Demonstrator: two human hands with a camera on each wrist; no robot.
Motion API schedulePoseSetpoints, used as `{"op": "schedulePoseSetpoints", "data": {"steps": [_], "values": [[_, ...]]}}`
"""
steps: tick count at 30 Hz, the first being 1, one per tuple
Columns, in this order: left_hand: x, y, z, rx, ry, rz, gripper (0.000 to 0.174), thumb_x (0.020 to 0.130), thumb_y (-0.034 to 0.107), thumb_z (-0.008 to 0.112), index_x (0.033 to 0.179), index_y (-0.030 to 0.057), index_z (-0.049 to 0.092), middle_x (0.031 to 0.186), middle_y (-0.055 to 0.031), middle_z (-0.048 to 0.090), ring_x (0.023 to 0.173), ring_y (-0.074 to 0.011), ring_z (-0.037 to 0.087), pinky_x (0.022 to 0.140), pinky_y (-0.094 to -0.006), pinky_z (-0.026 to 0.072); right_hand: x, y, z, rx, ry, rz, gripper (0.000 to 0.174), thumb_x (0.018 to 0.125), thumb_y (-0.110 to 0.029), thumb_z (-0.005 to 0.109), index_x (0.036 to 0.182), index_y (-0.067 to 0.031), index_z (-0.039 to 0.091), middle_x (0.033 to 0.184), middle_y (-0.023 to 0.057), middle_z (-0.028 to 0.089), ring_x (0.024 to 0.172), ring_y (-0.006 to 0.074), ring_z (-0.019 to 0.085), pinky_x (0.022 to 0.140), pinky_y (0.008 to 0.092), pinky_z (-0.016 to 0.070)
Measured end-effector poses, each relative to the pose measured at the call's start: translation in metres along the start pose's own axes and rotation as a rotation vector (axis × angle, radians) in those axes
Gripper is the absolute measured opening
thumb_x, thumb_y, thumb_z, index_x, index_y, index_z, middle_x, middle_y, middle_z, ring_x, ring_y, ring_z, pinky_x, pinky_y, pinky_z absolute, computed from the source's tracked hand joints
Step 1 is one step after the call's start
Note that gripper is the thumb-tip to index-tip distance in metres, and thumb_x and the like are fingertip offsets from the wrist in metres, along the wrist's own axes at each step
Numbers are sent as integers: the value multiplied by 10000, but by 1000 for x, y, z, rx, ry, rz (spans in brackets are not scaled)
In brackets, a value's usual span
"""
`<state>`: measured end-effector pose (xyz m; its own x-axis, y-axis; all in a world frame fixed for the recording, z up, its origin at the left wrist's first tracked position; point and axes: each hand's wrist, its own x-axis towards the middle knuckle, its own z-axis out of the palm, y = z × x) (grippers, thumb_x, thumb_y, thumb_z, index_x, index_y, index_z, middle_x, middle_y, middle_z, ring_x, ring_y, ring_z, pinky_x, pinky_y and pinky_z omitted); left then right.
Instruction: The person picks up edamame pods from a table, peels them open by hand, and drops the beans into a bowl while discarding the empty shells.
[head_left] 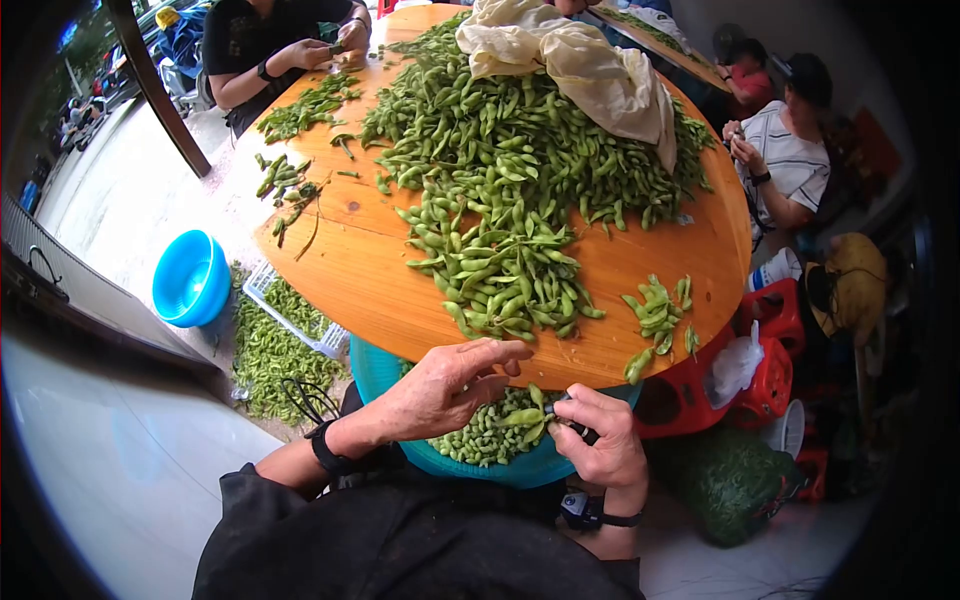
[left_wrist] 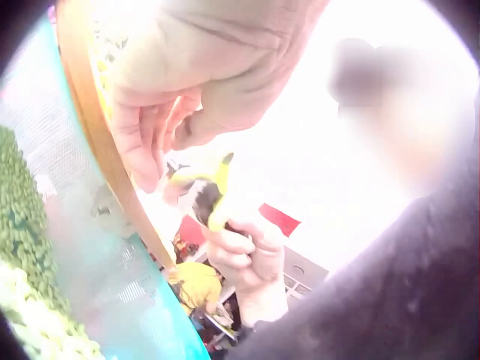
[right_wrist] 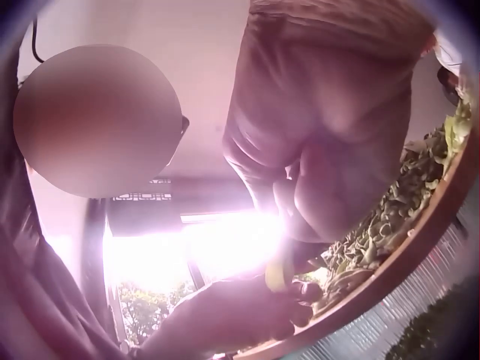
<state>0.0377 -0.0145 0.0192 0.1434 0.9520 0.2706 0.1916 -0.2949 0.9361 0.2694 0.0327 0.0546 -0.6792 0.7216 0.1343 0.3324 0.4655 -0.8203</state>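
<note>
My right hand (head_left: 605, 440) pinches a green edamame pod (head_left: 528, 416) over the teal basin (head_left: 370, 375). A small dark object (head_left: 588, 433) is also in its grip; I cannot tell its kind. In the left wrist view, the pod (left_wrist: 223, 184) stands up beside that dark piece. My left hand (head_left: 440, 390) hovers near the table edge with loosely bent fingers, nothing visible in them. Loose edamame (head_left: 480, 435) lies in the basin beneath both hands. A big heap of pods (head_left: 500, 220) covers the wooden table (head_left: 350, 235) ahead.
A cream cloth sack (head_left: 590, 75) lies on the heap. Small pod piles (head_left: 655, 310) sit near the table's right edge. On the floor at left are a blue basin (head_left: 190, 278), a white crate (head_left: 290, 310) and spread husks. Red stools (head_left: 765, 385) stand right. Other people sit around.
</note>
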Motion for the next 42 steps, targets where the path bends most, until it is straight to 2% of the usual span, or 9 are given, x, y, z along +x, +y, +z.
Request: {"op": "schedulePoseSetpoints", "data": {"steps": [4,7,12,19,30,33,35,38,42], "values": [[6,-4,-2,1,-244,166,274,940,31,563,1208,-29,563,896,-148,677,829,-234,677,719,-356,535,2,7,-4,85,-127,-42,190,742,7,691,919,63,647,809,137,582,707,266,620,624,327,482],[2,4,-2,-103,-298,-150,187,963,83,582,1104,-35,616,805,-126,674,722,-194,673,641,-325,535,5,9,-7,37,-161,-57,181,753,21,677,927,60,647,804,134,577,701,269,617,615,335,477],[-3,2,8,-189,-109,-276,174,905,95,680,1014,-33,636,779,-72,677,670,-102,636,595,-269,513,5,3,6,-270,350,47,157,775,50,636,931,56,646,770,129,568,650,252,595,581,321,461],[-4,-15,35,-573,22,-285,151,862,105,746,872,24,619,709,49,583,639,-7,518,539,-202,432,-7,-4,24,449,208,344,161,890,16,602,1015,117,616,802,52,587,589,77,540,506,224,416],[-7,-17,41,-342,80,-353,123,860,49,732,848,5,618,745,-19,653,673,-61,614,589,-206,499,-4,9,24,608,92,295,197,928,24,568,1098,120,592,857,15,461,581,54,469,460,212,357],[-6,-9,36,-633,7,-477,120,863,48,727,846,19,612,717,-37,648,621,-86,613,532,-216,481,-6,17,27,832,143,282,192,937,15,564,1103,105,597,828,14,475,569,51,456,456,204,336],[-8,-14,38,-1241,-103,-485,116,870,44,716,845,35,603,704,-51,645,584,-113,607,491,-225,457,-8,21,25,1185,70,342,169,946,4,557,1087,81,609,785,12,496,556,47,447,457,195,322],[-8,-17,42,-1432,-133,-494,114,873,38,708,852,36,595,709,-53,644,583,-127,605,487,-232,456,-5,21,26,1204,37,323,155,959,-12,546,1077,60,618,755,7,518,548,40,437,455,187,307],[-8,-12,42,-980,-51,-427,113,877,51,709,866,27,599,736,-44,648,605,-101,601,508,-222,459,-3,11,26,929,93,335,141,947,-2,557,1052,73,615,771,9,531,547,47,464,448,198,335]]}}
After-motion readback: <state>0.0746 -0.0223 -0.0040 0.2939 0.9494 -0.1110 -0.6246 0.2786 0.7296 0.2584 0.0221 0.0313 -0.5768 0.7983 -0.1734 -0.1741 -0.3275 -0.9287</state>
